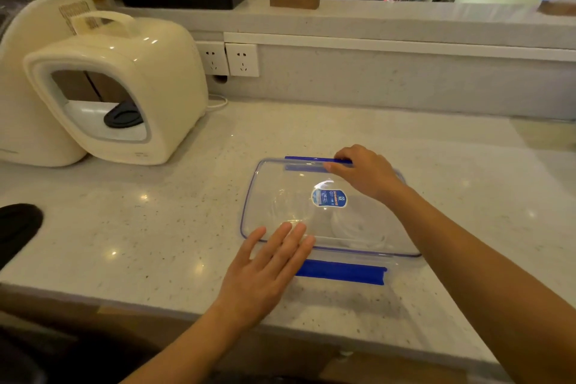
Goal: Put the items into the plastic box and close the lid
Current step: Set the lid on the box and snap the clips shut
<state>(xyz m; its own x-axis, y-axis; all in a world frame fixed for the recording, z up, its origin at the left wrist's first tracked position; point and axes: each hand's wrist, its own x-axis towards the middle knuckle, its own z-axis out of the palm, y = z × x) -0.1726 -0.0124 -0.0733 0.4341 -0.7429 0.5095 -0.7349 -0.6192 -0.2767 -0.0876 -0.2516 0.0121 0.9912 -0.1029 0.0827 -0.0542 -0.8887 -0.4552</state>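
Observation:
A clear plastic box (268, 196) with its transparent lid on top sits on the speckled counter, right of centre. The lid carries a blue oval label (328, 198) and has blue latches: a far latch (307, 159) and a near latch (341, 272) that sticks out flat toward me. My left hand (265, 271) lies flat, fingers apart, on the lid's near left corner. My right hand (363, 173) reaches over the box, its fingers curled on the far latch. Faint clear shapes show through the lid; I cannot tell what they are.
A cream appliance (118, 87) with a handle and a window stands at the left, a larger cream one behind it. Two wall sockets (229, 58) are on the backsplash. A black object (18, 227) lies at the left edge. The counter's front edge (311, 330) is close.

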